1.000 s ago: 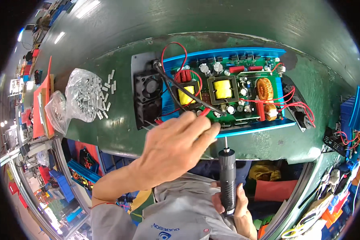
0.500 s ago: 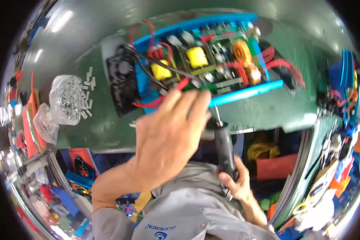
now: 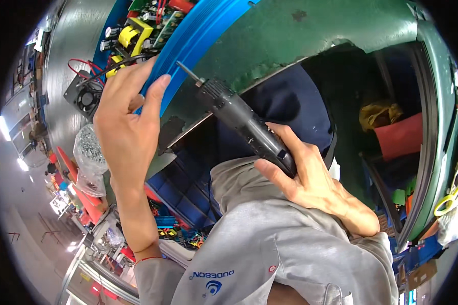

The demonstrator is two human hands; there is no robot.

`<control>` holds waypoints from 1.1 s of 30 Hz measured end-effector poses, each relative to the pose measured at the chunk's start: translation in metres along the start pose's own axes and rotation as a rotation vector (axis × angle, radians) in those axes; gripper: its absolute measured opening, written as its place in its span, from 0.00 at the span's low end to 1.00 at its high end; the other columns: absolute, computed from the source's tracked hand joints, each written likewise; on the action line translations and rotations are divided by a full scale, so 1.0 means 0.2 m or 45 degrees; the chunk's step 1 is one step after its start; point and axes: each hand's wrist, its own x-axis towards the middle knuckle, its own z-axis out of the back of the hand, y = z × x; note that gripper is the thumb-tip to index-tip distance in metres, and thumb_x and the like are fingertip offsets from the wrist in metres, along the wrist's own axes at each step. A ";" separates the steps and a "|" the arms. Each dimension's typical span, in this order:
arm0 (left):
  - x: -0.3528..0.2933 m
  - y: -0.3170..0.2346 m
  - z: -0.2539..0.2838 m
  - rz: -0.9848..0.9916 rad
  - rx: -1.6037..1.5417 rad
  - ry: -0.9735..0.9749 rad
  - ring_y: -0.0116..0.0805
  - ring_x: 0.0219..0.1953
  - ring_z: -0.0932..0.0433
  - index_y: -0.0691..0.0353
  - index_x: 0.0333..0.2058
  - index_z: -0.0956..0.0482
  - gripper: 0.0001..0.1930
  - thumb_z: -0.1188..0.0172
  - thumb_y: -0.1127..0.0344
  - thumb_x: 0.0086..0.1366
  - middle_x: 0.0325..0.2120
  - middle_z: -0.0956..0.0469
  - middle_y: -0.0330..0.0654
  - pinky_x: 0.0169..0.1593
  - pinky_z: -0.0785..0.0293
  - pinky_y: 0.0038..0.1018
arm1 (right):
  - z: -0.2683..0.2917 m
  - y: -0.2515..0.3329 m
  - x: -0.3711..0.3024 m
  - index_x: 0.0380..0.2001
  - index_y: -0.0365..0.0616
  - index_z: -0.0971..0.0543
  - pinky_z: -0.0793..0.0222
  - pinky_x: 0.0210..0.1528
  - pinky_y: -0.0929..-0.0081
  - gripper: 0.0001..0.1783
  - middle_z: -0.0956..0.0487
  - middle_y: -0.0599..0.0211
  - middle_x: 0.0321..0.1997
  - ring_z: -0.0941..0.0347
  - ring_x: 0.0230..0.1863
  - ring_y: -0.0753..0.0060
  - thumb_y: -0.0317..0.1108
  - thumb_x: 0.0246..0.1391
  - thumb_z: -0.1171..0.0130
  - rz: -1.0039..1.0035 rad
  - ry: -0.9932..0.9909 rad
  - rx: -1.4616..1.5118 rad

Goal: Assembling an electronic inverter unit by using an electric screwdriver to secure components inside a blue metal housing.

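A blue metal housing (image 3: 201,35) lies at the upper left, partly cut off by the picture's edge. Inside it show a circuit board and a yellow transformer (image 3: 129,35). My left hand (image 3: 127,117) grips the housing's near wall, fingers reaching over the top and thumb on the outer side. In my right hand (image 3: 308,175) is a black electric screwdriver (image 3: 236,112), held by its rear end. Its thin bit points up and left, close to the outer face of the blue wall; whether it touches I cannot tell. A black fan (image 3: 85,98) with wires sits left of the housing.
The green tabletop (image 3: 310,35) has a worn near edge. A clear bag of small parts (image 3: 90,147) lies at the left beside red sheets (image 3: 79,178). Under the table, at the right, are a red folder (image 3: 401,136) and a yellow bag (image 3: 379,117).
My view has turned, so the housing now appears upper left and slanted. My left hand has gone from the red wire area to the near wall. The screwdriver now tilts left.
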 end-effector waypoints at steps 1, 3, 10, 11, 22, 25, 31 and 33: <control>-0.01 0.00 0.01 -0.023 0.014 -0.004 0.27 0.37 0.23 0.62 0.47 0.15 0.12 0.32 0.69 0.64 0.40 0.19 0.40 0.34 0.29 0.22 | 0.01 0.02 0.00 0.63 0.37 0.34 0.28 0.45 0.65 0.32 0.20 0.52 0.37 0.21 0.39 0.61 0.38 0.61 0.36 -0.050 0.054 -0.020; -0.02 0.01 0.02 -0.019 0.035 -0.004 0.26 0.37 0.24 0.62 0.47 0.15 0.12 0.32 0.69 0.64 0.40 0.19 0.39 0.34 0.30 0.22 | 0.01 0.02 0.00 0.63 0.36 0.34 0.27 0.46 0.64 0.32 0.19 0.49 0.38 0.19 0.39 0.56 0.38 0.61 0.36 -0.093 0.113 -0.031; -0.02 -0.01 0.01 0.007 0.011 -0.007 0.24 0.36 0.27 0.61 0.46 0.15 0.12 0.32 0.68 0.65 0.40 0.19 0.37 0.33 0.35 0.21 | 0.00 -0.04 0.02 0.62 0.36 0.33 0.25 0.44 0.61 0.32 0.19 0.42 0.39 0.18 0.40 0.45 0.37 0.59 0.34 0.133 0.032 -0.168; -0.02 -0.01 0.01 0.007 0.015 -0.007 0.24 0.36 0.27 0.61 0.46 0.15 0.12 0.32 0.68 0.65 0.40 0.19 0.37 0.33 0.35 0.21 | 0.00 -0.05 0.03 0.62 0.36 0.33 0.24 0.44 0.60 0.33 0.19 0.41 0.40 0.18 0.41 0.44 0.37 0.58 0.34 0.168 0.013 -0.201; -0.02 -0.03 0.00 0.070 0.085 -0.034 0.24 0.37 0.25 0.60 0.46 0.14 0.12 0.32 0.66 0.65 0.39 0.19 0.36 0.34 0.34 0.21 | 0.01 -0.04 -0.01 0.64 0.38 0.33 0.34 0.40 0.73 0.42 0.24 0.64 0.30 0.29 0.32 0.71 0.65 0.72 0.75 -0.045 0.252 0.379; -0.02 -0.05 0.00 0.099 0.114 -0.018 0.25 0.37 0.25 0.60 0.46 0.14 0.12 0.32 0.65 0.65 0.40 0.19 0.36 0.34 0.33 0.21 | -0.01 -0.07 -0.01 0.61 0.35 0.32 0.33 0.32 0.61 0.30 0.27 0.53 0.21 0.27 0.23 0.55 0.52 0.75 0.65 0.044 0.111 0.255; -0.02 -0.06 0.01 0.114 0.136 -0.009 0.25 0.36 0.24 0.60 0.47 0.14 0.13 0.32 0.66 0.65 0.40 0.19 0.37 0.34 0.32 0.22 | 0.01 -0.04 0.01 0.65 0.37 0.34 0.32 0.44 0.68 0.36 0.21 0.52 0.33 0.24 0.35 0.60 0.57 0.75 0.73 -0.117 0.267 0.153; -0.02 -0.03 0.00 0.077 0.102 -0.028 0.25 0.37 0.24 0.60 0.47 0.14 0.13 0.32 0.66 0.65 0.40 0.19 0.37 0.34 0.32 0.22 | -0.04 -0.09 0.01 0.64 0.37 0.33 0.32 0.46 0.68 0.35 0.21 0.51 0.33 0.24 0.36 0.61 0.56 0.75 0.72 0.038 0.121 0.162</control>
